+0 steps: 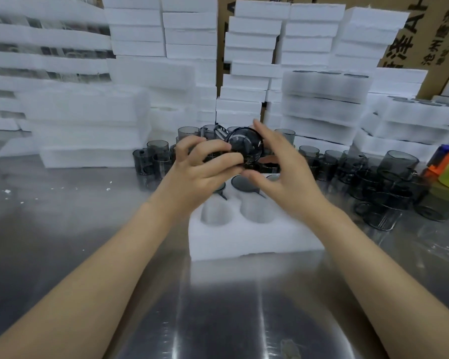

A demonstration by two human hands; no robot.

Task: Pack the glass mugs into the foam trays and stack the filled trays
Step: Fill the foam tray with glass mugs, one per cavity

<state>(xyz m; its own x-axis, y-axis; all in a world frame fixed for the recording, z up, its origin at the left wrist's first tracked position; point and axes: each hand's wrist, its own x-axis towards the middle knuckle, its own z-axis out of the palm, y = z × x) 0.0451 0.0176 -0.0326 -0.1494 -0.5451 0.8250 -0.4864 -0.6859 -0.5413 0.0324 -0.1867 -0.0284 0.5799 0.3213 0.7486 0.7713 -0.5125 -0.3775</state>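
Steel table (218, 307) nearest, with the foam tray (244, 242) on it in front of me. The two near pockets (257, 209) are empty; the far row already has seated mugs (241, 183). Above the tray, my left hand (205, 167) is curled around the smoky glass mug (244, 143), holding it tilted, mouth towards me. My right hand (283, 172) has fingers straight, spread at the rim; contact unclear. Plan: line the handle up with the pocket slot, lower it straight, don't force it, keep the glass off its neighbours. Loose mugs (397, 164) sit behind the tray, filled tray stacks (319, 104) further back.
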